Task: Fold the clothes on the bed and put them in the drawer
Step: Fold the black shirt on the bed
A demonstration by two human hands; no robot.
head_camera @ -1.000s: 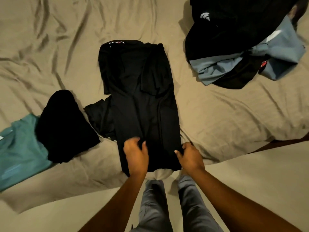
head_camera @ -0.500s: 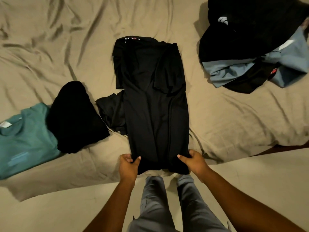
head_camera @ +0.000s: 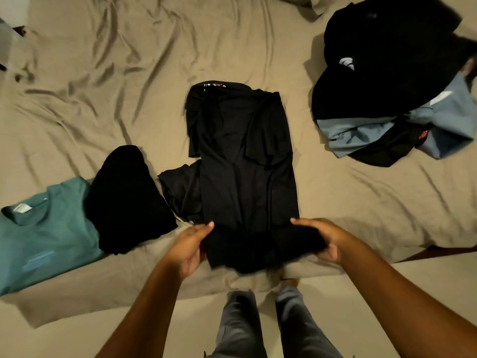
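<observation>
The left hand (head_camera: 191, 245) and right hand (head_camera: 329, 239) each gripped a near corner of the black shirt (head_camera: 245, 177), which lay on the bed (head_camera: 129, 73) beyond them, and the fold could go crooked if one hand lifted faster.

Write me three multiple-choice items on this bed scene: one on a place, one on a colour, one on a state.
1. Where does the teal shirt lie?
A. left of the folded black garment
B. on the floor
C. in a drawer

2. What colour is the bed sheet?
A. white
B. tan
C. navy

3. How is the near end of the long black shirt?
A. flat, untouched
B. gripped at both sides
C. hanging off the bed

1 A: it borders that garment's left side.
2 B: tan cloth shows all round.
3 B: the left hand and right hand pinch it at both sides.
</observation>
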